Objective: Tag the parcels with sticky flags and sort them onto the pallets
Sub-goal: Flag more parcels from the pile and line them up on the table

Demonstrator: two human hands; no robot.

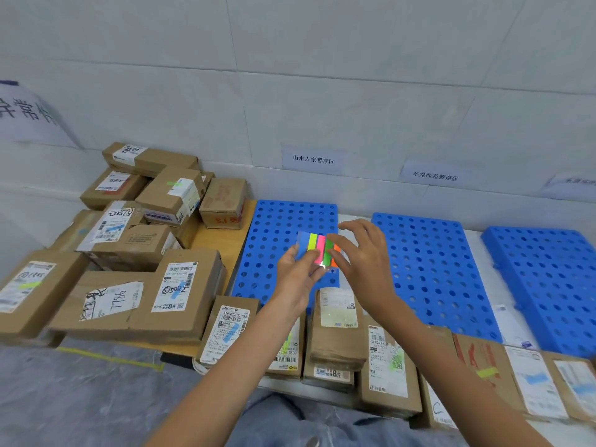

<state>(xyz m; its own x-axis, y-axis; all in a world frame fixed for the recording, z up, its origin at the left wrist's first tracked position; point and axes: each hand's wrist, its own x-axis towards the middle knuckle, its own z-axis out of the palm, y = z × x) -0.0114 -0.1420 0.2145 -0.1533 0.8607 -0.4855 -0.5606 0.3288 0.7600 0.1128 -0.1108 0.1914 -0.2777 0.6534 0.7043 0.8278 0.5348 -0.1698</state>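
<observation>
My left hand [295, 279] holds a card of sticky flags [314, 248] with blue, yellow, pink, green and orange strips, raised over the left blue pallet [274, 240]. My right hand [362, 256] reaches in from the right, thumb and forefinger pinching the orange strip at the card's right edge. Just below the hands lies a brown parcel with a white label [338, 324]. A row of cardboard parcels [387, 366] lines the near edge, several bearing flags. Two more blue pallets [432, 272] [548, 279] lie bare to the right.
A stack of cardboard parcels [129, 240] fills the left side on a wooden board [219, 240]. Paper signs [314, 160] [435, 177] hang on the tiled wall behind the pallets. Grey floor and my knees are at the bottom.
</observation>
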